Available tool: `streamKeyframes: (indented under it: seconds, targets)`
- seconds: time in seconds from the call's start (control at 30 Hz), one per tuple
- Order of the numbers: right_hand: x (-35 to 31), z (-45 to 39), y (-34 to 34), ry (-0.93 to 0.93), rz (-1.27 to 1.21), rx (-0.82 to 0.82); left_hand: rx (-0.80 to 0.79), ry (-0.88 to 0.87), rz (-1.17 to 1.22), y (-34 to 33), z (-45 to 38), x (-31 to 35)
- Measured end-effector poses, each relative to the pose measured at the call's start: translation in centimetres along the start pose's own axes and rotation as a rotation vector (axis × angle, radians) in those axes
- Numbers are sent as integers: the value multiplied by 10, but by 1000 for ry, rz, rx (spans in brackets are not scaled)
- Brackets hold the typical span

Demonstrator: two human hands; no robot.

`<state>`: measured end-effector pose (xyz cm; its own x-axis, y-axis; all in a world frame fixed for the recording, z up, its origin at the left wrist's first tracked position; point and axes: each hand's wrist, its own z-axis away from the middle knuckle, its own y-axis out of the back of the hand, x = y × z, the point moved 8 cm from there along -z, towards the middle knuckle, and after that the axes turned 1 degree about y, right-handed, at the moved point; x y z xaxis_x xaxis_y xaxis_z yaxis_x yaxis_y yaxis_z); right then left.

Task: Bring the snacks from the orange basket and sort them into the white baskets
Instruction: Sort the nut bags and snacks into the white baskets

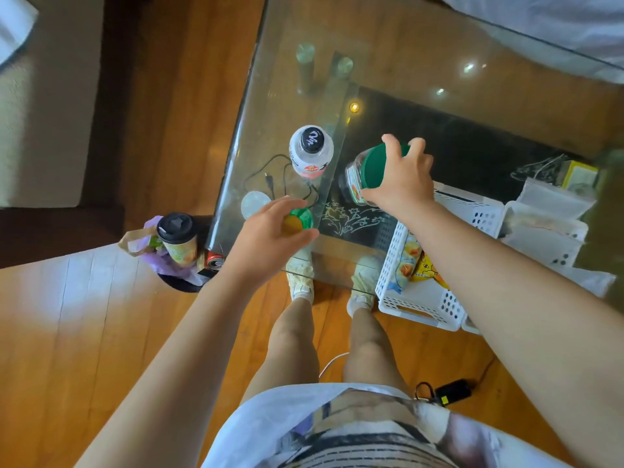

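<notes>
Right hand (401,184): grasping green-lidded jar (368,173), one, tilted, lid toward camera.
Left hand (270,238): grasping green-and-orange bottle (299,219), one, upright.
White basket (422,298): on glass counter (388,45).

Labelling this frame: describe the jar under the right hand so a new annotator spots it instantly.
Start at the glass table and find the white basket at its near right edge. Just beyond it, the right hand grips a clear jar from above. Its wide dark-green lid distinguishes it from the black-capped bottle beside it.

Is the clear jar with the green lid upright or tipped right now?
Tipped. The clear glass jar with the green lid leans in the right hand, its lid face angled sideways, above the glass table.
</notes>
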<state>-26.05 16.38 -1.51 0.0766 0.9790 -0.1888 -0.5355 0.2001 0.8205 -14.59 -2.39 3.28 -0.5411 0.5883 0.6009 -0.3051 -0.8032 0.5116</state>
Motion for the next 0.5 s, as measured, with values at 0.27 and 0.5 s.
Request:
streamKeyframes:
  seconds: [0.27,0.5]
  targets:
    - [2,41,-18,168,31,26,-189,148,232,-5,-2,-10]
    - [-3,85,-50,386,133,-49,-295,394,651,-17,0,-27]
